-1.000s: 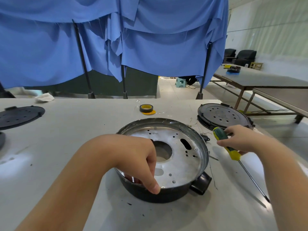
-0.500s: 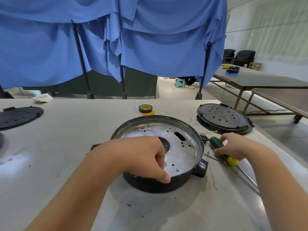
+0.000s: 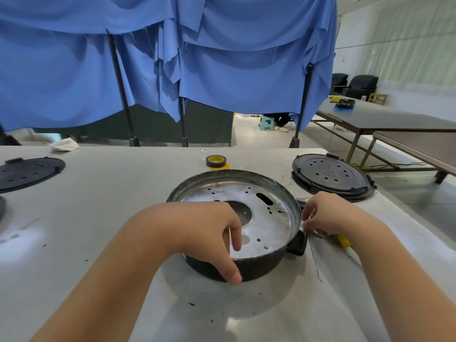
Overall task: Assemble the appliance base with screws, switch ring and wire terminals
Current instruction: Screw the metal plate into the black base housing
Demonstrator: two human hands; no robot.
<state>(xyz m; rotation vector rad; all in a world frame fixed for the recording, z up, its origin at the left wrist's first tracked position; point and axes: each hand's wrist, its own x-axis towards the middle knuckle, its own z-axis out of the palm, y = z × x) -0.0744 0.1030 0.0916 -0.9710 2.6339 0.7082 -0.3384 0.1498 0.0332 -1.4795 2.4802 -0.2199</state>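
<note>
The appliance base (image 3: 266, 218), a round black pan with a perforated silver plate inside, sits on the white table (image 3: 98, 206). My left hand (image 3: 209, 233) grips its near rim, thumb outside on the black wall and fingers inside on the plate. My right hand (image 3: 325, 213) rests beside the right rim, just above the black side handle (image 3: 297, 244). Its fingertips are close together near thin wires, and I cannot tell whether they hold anything. The screwdriver (image 3: 344, 241) lies on the table under my right wrist, with only its yellow end showing.
A black perforated lid (image 3: 330, 174) lies at the back right, touching distance from my right hand. A roll of yellow-cored tape (image 3: 216, 161) sits behind the base. Another black lid (image 3: 27, 171) lies far left. Loose wire strands (image 3: 315, 265) trail right of the base.
My right hand has let go of the screwdriver, which now lies on the table, and moved in to the base's right rim. My left hand keeps its grip on the near rim.
</note>
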